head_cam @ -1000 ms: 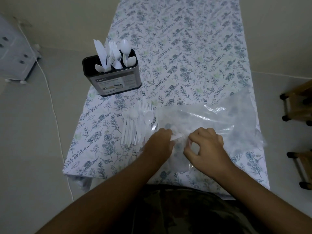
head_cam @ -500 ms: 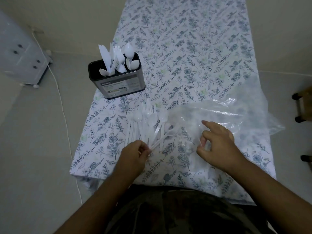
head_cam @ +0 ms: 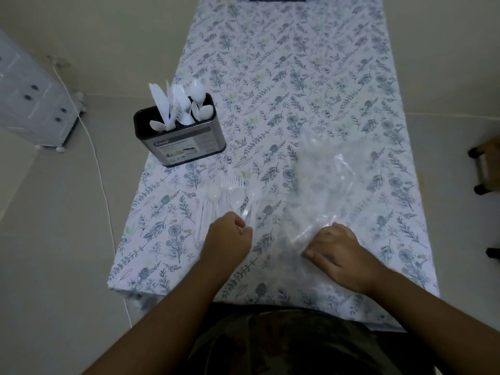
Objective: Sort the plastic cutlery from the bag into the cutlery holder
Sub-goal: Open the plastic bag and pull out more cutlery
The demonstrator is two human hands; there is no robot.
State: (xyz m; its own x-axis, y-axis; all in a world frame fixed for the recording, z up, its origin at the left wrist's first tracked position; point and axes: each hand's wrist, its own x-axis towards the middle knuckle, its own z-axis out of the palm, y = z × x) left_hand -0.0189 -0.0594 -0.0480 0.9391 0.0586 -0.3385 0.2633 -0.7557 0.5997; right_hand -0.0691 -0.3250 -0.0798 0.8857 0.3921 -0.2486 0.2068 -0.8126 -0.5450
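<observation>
Covering a table, floral cloth point(head_cam: 297, 77), pale floor point(head_cam: 54, 239)

- We see a floral tablecloth point(head_cam: 311, 63) covering the table.
- We see a white drawer unit point(head_cam: 29, 104) at far left.
- A white cable point(head_cam: 100, 169) trails across the floor.

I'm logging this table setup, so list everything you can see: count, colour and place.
cutlery holder: one, dark metal, table's far left, holding white knives, forks, spoons
loose cutlery: small pile, white, near left of table
plastic bag: one, clear, crumpled, near right
tablecloth: one, white with blue-grey floral print
drawer unit: one, pale, floor at left
cable: one, white, floor
left hand: closed on cutlery handles
right hand: pressing on the bag
</observation>
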